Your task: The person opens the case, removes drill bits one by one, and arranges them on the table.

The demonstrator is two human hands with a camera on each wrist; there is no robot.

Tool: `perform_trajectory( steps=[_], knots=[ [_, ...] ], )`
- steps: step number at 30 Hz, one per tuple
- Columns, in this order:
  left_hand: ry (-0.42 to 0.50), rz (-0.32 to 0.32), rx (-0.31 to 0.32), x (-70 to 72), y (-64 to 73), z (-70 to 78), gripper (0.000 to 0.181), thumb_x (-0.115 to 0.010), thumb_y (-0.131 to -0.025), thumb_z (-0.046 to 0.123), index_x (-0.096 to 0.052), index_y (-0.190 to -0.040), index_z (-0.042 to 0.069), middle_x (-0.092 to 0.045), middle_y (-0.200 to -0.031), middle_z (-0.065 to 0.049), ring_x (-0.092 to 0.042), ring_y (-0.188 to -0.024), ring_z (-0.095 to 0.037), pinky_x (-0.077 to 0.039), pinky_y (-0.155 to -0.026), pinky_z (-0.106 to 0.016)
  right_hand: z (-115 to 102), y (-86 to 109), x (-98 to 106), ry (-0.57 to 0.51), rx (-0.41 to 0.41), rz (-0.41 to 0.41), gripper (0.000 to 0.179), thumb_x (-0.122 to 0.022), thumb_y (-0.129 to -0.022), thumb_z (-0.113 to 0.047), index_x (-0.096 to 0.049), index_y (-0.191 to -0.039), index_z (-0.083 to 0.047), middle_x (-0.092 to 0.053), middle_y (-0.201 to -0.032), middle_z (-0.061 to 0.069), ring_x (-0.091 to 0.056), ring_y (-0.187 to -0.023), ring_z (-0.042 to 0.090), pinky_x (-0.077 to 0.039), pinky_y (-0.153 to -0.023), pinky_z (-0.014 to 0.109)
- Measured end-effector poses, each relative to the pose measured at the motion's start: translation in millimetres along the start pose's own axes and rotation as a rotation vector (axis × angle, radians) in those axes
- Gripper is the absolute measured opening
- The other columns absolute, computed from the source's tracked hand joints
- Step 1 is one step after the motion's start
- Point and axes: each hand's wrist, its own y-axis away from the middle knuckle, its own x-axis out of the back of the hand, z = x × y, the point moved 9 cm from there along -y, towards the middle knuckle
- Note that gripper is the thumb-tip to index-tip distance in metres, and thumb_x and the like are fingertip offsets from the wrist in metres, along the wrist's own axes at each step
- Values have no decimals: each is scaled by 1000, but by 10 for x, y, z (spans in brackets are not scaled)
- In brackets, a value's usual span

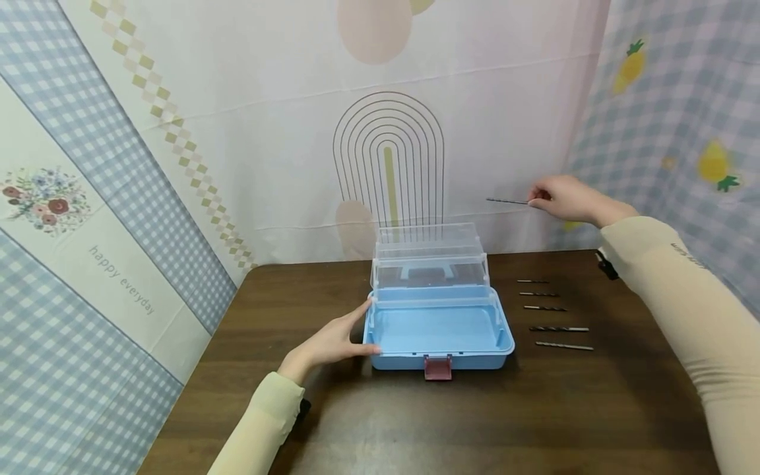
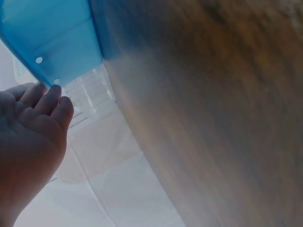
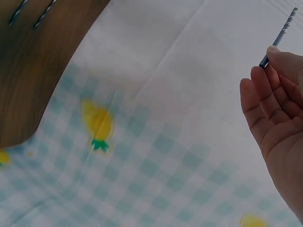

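Observation:
In the head view my right hand is raised above the back right of the table, pinching a drill bit between thumb and fingertips. Its fluted end points left and away from the hand; the right wrist view shows the same drill bit held by its plain shank. A light blue plastic toolbox stands on the table with its clear lid raised. My left hand rests against its left side, fingers extended and spread, the thumb along the front rim. The left wrist view shows those fingertips at the blue edge.
Several drill bits lie in a column right of the toolbox, among them a thick dark one and a slim one. A pink latch hangs at the box's front. Patterned cloth hangs behind the wooden table.

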Motion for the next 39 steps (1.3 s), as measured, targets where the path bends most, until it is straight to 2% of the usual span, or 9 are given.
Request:
perform_trajectory(
  steps=[12,16,23,29,34,39],
  knots=[
    [-6,9,15,-4,-17,-32,107,-73,-81,67,-9,-163,36,-19,-166,4,-29,-148,-21,-32,-115,-49,194,332,308,73,-1,35,18,-57,-104,-12,-63,-112,3,-65,-101,13,-61,-88,28,-49,-76,48],
    [-1,9,12,-7,-25,-12,108,-73,-82,66,-9,-163,35,-20,-166,2,-30,-148,-22,-32,-115,-51,235,436,370,107,5,66,15,-58,-103,-11,-65,-109,1,-64,-98,10,-61,-86,26,-50,-74,44],
    [-5,11,20,-10,-45,-5,107,-73,-81,67,-10,-163,37,-20,-166,4,-30,-148,-21,-32,-115,-50,333,645,353,134,-10,73,15,-59,-103,-12,-67,-109,0,-65,-96,8,-57,-79,19,-47,-64,36],
    [-1,14,24,-13,-65,-10,107,-73,-81,67,-10,-163,37,-19,-166,4,-29,-148,-21,-31,-115,-51,291,837,346,155,19,122,7,-65,-100,-11,-68,-105,-7,-64,-93,1,-56,-78,13,-48,-64,31],
    [2,18,28,-4,-79,-12,107,-73,-81,67,-9,-162,38,-19,-165,5,-28,-148,-20,-31,-115,-51,258,970,341,148,19,133,8,-65,-100,-14,-68,-106,-10,-64,-97,-1,-57,-82,12,-48,-65,31],
    [2,19,19,4,-81,-4,107,-73,-82,66,-9,-163,37,-18,-166,5,-29,-148,-21,-31,-115,-51,203,1092,291,137,41,142,8,-68,-98,-10,-68,-105,-12,-64,-96,-4,-55,-80,6,-48,-63,30]
  ],
)
